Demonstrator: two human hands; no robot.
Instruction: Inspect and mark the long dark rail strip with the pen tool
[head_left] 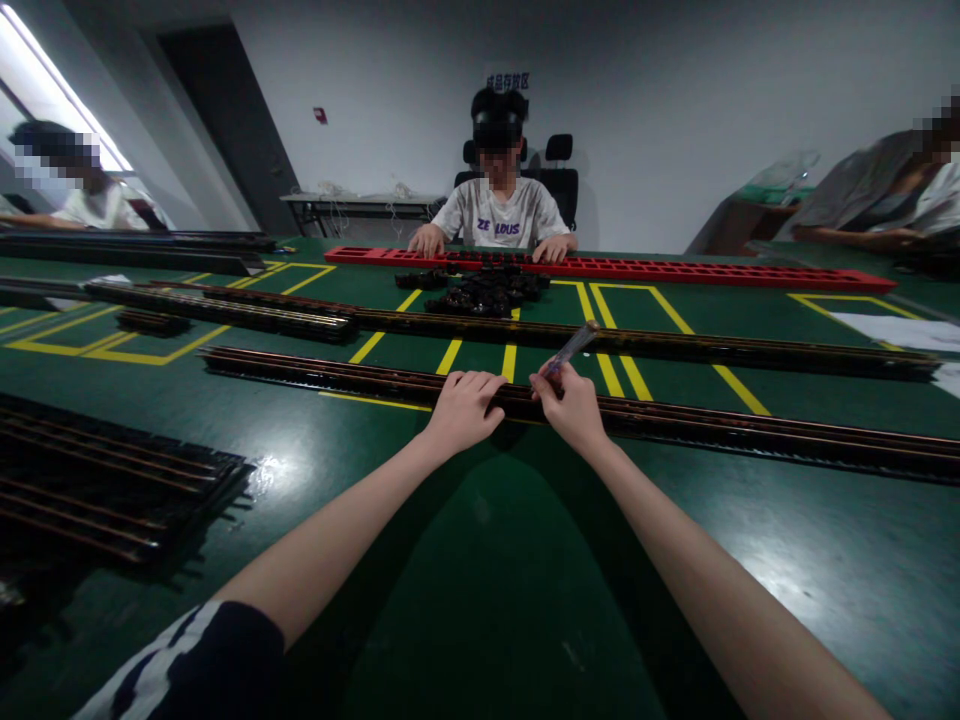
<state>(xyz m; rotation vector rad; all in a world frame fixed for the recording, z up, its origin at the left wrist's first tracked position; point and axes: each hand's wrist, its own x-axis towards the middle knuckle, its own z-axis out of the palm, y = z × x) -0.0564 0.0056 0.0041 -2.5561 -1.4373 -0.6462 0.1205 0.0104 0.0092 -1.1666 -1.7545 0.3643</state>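
A long black rail with copper-coloured strips (697, 422) lies crosswise on the green table in front of me. My left hand (463, 410) is wrapped over it, fingers on the far side and thumb towards the near edge. Just to the right, my right hand (570, 405) is closed on a slim, clear pen-like tool (576, 343). Its brownish end points up and away from me. The tool's lower end is hidden by my fingers, which are close to the rail's top, and I cannot tell whether it touches.
Beyond lies another long dark rail (660, 345). A pile of small black parts (487, 292) sits before a long red slotted tray (712, 270), where a co-worker (499, 205) has both hands. Stacked black rails (97, 480) are at left. Other people sit at both sides.
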